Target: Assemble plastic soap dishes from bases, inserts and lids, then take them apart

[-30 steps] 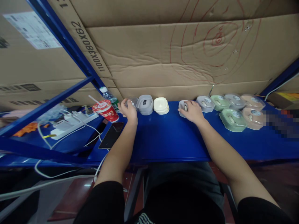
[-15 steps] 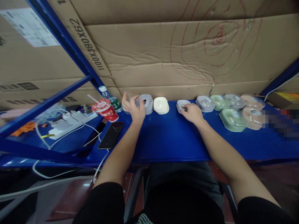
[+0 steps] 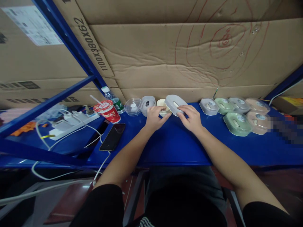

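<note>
My right hand (image 3: pixel 191 119) grips the right edge of a grey plastic box (image 3: pixel 174 102), thumb in front and fingers on top. The box is tilted and raised off the table, with a pale oval piece on its face. My left hand (image 3: pixel 155 119) is at the stack of cream square pieces (image 3: pixel 161 102), thumb and fingers apart. Its fingertips overlap the stack's front, and contact is partly hidden. Just left of the stack, a grey box (image 3: pixel 148 106) with a dark slot stands beside clear plastic covers (image 3: pixel 132 107).
Several lidded boxes in grey, green (image 3: pixel 237 123) and pinkish tan (image 3: pixel 258 123) stand at the right. At the left are a red cup (image 3: pixel 109 113), a water bottle (image 3: pixel 116 102), a phone (image 3: pixel 112 136) and a power strip (image 3: pixel 71 126) with cables. Cardboard (image 3: pixel 146 47) backs the blue table (image 3: pixel 177 148).
My left hand has moved right, from the clear covers to the cream stack. My right hand has lifted a grey box and brought it left, beside the stack.
</note>
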`<action>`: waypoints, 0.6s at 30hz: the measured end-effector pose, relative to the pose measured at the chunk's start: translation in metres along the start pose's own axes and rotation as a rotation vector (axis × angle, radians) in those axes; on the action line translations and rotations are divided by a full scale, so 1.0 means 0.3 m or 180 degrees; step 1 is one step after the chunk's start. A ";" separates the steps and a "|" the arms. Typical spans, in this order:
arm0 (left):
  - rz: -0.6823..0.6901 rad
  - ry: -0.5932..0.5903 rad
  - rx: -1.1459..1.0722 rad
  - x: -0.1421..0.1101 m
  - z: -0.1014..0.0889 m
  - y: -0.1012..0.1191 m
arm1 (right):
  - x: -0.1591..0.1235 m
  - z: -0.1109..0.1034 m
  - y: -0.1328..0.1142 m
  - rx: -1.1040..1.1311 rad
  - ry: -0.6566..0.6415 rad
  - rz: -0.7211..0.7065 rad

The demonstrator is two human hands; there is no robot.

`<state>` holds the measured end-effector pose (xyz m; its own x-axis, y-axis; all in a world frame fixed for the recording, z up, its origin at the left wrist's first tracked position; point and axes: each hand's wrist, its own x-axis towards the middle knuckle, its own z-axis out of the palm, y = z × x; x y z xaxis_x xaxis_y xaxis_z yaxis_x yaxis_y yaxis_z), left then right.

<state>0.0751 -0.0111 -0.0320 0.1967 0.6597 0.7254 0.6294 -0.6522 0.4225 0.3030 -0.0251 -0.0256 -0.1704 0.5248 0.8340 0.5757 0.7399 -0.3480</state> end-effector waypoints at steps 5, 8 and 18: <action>-0.0384 -0.0520 -0.1344 -0.019 0.035 0.083 | -0.012 0.017 -0.026 0.0208 0.0246 -0.0255; -0.0685 -0.0556 -0.1872 -0.020 0.055 0.096 | -0.012 0.023 -0.021 0.0253 0.0340 -0.0287; -0.0805 -0.0457 -0.1796 -0.006 0.064 0.030 | 0.009 0.002 0.008 0.0116 0.0827 0.0027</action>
<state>0.0948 -0.0110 -0.0400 0.2174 0.8370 0.5021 0.1842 -0.5404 0.8210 0.3034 -0.0215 -0.0245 0.0480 0.4088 0.9114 0.5463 0.7531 -0.3666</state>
